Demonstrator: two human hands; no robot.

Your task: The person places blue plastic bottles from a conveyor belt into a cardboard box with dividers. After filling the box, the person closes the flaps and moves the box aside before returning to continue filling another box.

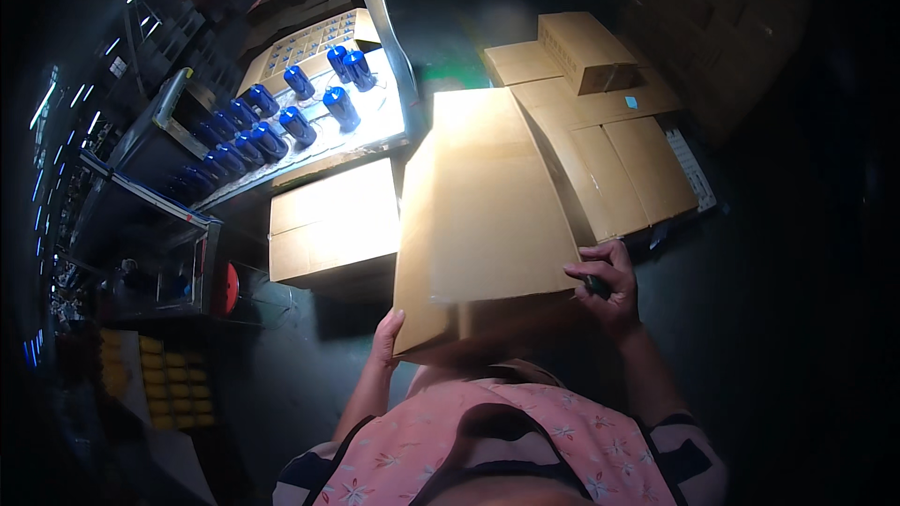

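Observation:
A large tan cardboard box [497, 215] stands in front of my body, tilted, with one broad flap or panel facing up. My left hand [384, 339] grips its near left corner, the thumb on the edge and the other fingers hidden behind it. At the right edge of the same box is my right hand [609, 289], its fingers curled round a small dark-green object [596, 287] whose kind I cannot make out. The fingertips of that hand are by the cardboard edge; I cannot tell whether they press on it.
On a lit bench [380, 117] to the left stand several blue cylinders [340, 109], with a divided carton [314, 42] behind them. Another closed carton [333, 215] sits below the bench. More cartons [619, 164] are stacked at the right. Yellow items [173, 384] fill a container at lower left.

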